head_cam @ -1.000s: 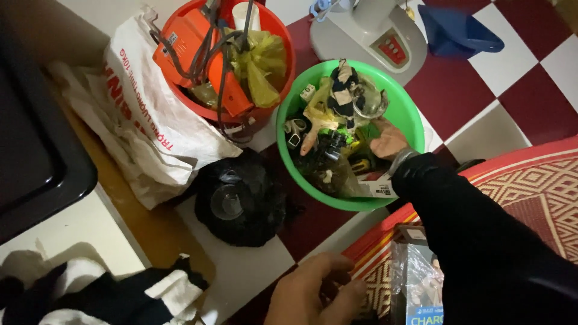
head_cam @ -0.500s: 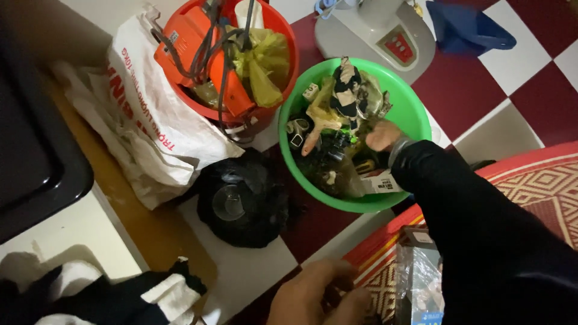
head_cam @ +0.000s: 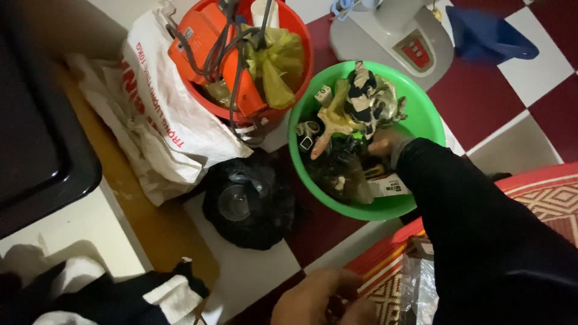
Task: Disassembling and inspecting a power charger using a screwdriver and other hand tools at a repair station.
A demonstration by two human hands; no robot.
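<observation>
Shifted slightly deeper: right hand [head_cam: 385,144], dark sleeve outstretched, among clutter in round green plastic basin [head_cam: 421,114] | grip unclear | left hand [head_cam: 322,298] curled low, grip unclear

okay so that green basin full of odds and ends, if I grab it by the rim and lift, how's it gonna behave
The green basin looks like thin plastic, so its rim may flex under one hand. It is heaped with loose items piled above the rim, so they would likely shift or spill if it tilts. The right hand already reaches inside it; gripping two sides seems steadier.
</observation>
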